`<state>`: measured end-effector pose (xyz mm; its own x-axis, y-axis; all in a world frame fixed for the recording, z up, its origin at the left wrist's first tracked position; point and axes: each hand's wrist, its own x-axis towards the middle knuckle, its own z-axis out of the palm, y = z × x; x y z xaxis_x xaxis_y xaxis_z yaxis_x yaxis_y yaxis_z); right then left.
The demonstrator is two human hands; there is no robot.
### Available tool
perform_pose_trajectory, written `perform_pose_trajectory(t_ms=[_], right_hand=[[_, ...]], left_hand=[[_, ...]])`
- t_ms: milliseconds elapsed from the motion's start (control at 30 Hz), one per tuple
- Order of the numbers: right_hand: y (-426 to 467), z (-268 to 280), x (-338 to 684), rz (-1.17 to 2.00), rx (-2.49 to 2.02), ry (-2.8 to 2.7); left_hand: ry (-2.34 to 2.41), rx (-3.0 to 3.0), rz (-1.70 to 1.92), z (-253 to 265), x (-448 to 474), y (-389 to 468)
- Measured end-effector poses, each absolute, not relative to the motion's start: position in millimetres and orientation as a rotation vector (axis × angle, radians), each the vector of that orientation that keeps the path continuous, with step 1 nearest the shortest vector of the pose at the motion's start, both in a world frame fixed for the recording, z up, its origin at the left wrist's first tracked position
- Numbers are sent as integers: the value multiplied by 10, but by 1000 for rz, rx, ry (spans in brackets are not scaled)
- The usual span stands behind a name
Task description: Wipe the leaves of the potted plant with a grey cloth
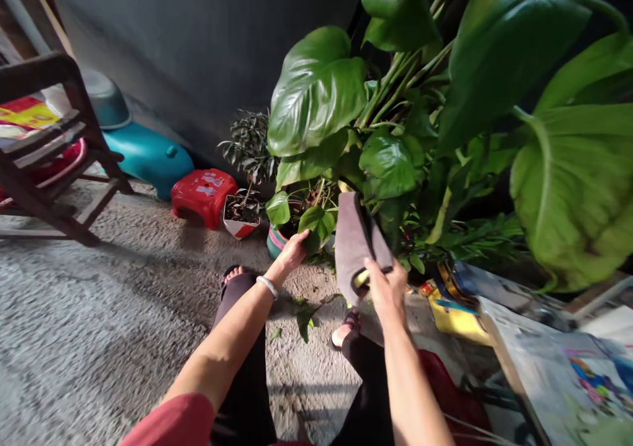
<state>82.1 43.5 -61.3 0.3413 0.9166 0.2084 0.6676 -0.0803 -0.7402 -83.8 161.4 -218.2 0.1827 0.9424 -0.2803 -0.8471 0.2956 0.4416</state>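
My left hand point(294, 251) is closed at the edge of a small green leaf point(318, 224), low on a potted plant; my fingertips are partly hidden by the leaf. Folded and hanging in front of the foliage is a grey-brown cloth point(350, 245), which my right hand point(390, 289) grips near its lower end. A bit of yellow-green shows in the cloth's fold. Behind both hands rises the big plant with broad glossy leaves point(319, 93). A green pot with a pink band point(275, 240) stands just beyond my left hand.
Left of the pot are a small plant in a white and red pot point(241, 218), a red stool point(204, 195), a teal plastic seat point(148, 152) and a wooden chair point(64, 149). Fallen leaves point(305, 319) lie between my feet. Papers point(558, 360) and a yellow package point(457, 319) are at right.
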Motion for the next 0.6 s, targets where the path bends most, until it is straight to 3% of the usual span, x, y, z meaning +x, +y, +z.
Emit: perform_pose_trajectory(t_ms=[167,267,433,600], right_hand=[[165,-1008,591,686,-1889,-1507],[-102,-973,817,761,-1954,-1421],[379,-564,1090,334,-1908,-1252],[952,-640,1029,327,-1868,-1265]], left_hand=[[668,294,1310,-2262,-906,1619],[714,293,1362,-2297,-966,1651],[746,274,1539,-2247,-1035,1703],[1013,347,1735,-2231,-1184,1817]])
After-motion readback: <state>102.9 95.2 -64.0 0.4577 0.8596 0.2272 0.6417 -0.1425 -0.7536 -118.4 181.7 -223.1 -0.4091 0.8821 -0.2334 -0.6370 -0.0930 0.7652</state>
